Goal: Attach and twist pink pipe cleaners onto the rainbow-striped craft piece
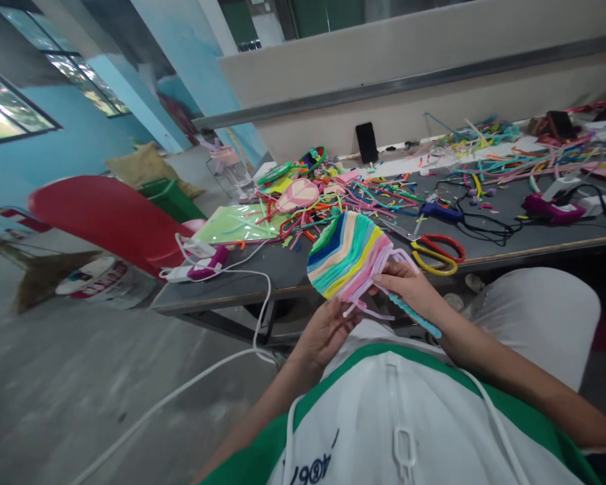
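In front of my lap is a rounded piece covered in striped pipe cleaners (347, 252), in green, dark blue, cream, teal, yellow and pink rows. My left hand (330, 330) grips its lower edge, its thumb near the pink rows. On the right side my right hand (409, 289) pinches loose pink pipe cleaners (401, 256) at the edge of the piece. A light blue pipe cleaner (417, 315) slants down from under that hand along my wrist. Loose pink ends hang between both hands. Some fingertips are hidden behind the piece.
Scissors (437, 254) with red and yellow handles lie right of the piece on the grey table (489, 244). Behind are scattered pipe cleaners (374, 195), a blue glue gun (442, 211), and a phone (366, 143). A white cable (267, 303) hangs over the left edge, near a red chair (106, 212).
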`<action>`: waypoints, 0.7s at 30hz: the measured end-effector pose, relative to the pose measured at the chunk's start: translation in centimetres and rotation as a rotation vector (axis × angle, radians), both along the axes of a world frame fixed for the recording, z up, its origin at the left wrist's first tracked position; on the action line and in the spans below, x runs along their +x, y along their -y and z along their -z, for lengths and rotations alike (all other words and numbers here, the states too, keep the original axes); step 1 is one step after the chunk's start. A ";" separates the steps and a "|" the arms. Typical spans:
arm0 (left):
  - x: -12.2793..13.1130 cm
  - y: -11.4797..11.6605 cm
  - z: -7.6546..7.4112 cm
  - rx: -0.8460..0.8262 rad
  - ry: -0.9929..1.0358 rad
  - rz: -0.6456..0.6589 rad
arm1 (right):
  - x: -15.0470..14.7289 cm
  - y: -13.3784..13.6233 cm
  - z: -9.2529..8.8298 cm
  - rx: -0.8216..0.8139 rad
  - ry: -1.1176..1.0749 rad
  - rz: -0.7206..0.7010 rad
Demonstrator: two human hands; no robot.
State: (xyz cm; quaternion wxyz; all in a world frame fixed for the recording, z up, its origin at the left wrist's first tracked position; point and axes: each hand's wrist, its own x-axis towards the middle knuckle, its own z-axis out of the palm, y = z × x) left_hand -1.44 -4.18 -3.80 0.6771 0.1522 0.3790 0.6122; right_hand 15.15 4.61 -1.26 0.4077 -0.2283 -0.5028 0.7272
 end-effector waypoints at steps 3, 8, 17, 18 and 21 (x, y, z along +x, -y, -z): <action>0.4 0.0 0.4 0.027 -0.010 0.058 | -0.2 0.1 0.7 -0.005 -0.014 -0.033; 0.5 0.1 0.8 0.037 -0.190 0.067 | -0.2 0.1 1.2 0.023 -0.031 -0.061; 0.6 -0.2 1.2 0.066 -0.334 -0.032 | -0.3 0.1 2.6 -0.034 -0.049 -0.036; 0.5 -0.3 1.4 0.088 -0.346 -0.044 | -0.3 0.1 2.8 -0.030 -0.059 -0.037; 0.3 -0.3 1.9 0.119 -0.384 -0.067 | -0.4 0.1 3.2 -0.019 -0.080 -0.026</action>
